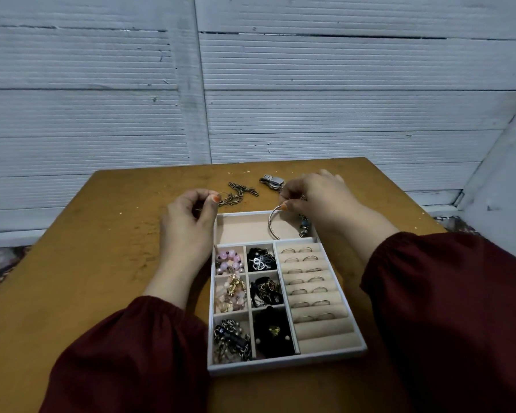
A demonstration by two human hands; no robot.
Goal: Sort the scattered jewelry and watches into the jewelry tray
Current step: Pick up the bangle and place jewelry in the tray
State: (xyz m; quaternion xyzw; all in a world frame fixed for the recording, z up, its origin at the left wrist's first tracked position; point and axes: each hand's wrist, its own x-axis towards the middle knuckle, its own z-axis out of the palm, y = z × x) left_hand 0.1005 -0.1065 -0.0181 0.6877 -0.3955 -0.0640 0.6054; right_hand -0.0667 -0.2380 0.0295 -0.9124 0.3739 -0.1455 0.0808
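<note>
- My right hand (313, 195) pinches a silver bangle (270, 222), which hangs over the far compartment of the jewelry tray (286, 362).
- My left hand (188, 216) pinches one end of a chain (240, 192) lying on the table (102, 248).
- A watch (270, 180) lies on the table beyond the tray, beside my right hand.

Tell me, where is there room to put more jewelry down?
The long top compartment is mostly bare left of the silver bangle. The two nearest ring rolls are free. The six small compartments are crowded. The table is bare left of the tray.
</note>
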